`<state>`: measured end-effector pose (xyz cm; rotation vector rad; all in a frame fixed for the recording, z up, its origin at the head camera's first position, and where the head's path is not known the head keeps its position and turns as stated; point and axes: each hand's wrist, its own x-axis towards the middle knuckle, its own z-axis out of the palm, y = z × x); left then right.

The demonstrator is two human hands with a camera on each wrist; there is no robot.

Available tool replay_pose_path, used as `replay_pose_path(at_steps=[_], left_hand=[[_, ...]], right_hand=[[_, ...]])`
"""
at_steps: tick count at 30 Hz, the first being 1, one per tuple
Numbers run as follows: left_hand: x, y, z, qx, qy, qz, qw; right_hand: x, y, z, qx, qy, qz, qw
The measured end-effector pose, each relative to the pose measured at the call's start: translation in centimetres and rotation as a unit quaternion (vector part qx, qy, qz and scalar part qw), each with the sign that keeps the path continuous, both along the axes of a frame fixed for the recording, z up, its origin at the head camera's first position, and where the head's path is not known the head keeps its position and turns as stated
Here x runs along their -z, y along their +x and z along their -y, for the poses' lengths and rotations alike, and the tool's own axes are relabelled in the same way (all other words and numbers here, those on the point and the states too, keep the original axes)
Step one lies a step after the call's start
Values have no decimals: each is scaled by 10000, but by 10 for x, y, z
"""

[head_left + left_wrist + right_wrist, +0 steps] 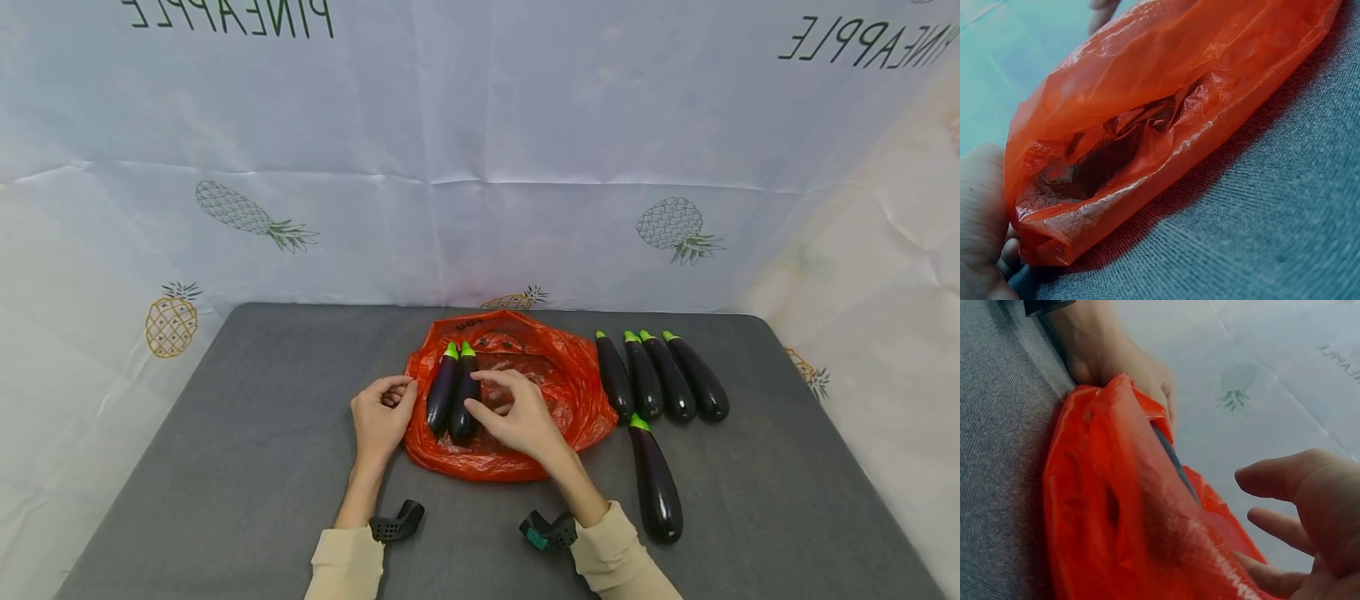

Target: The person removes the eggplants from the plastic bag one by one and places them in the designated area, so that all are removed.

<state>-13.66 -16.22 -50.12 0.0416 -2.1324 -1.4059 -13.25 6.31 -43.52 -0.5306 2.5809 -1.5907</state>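
Our right hand (pixel 517 421), fingers apart and empty, sits closest, right beside two glossy purple-black eggplants (pixel 463 390), stems toward the grey worktop's (pixel 247 458) far edge, in the red plastic bag (pixel 495 468) our left hand (pixel 384 417) pinches.

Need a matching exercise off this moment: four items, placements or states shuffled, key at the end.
Column 1
1. Left hand
2. Eggplant pair
3. Lone eggplant
4. Row of four eggplants

Column 2
A. Right of the bag, near the far edge of the table
B. Pinching the left edge of the red bag
C. Right of the bag, closer to the person than the other eggplants on the table
D. Lying side by side in the open bag

Pairs: 1-B, 2-D, 3-C, 4-A
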Motion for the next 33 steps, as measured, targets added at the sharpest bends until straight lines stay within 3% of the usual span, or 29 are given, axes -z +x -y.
replay_pose_path(at_steps=[8,14,33], left_hand=[[1,0,0,7,-19,2,10000],[1,-1,0,-2,-6,9,10000],[-3,0,0,9,34,57,10000]], right_hand=[[6,1,2,-103,354,-111,9993],[9,1,4,-178,409,-223,9988],[14,1,9,-135,398,-39,9991]])
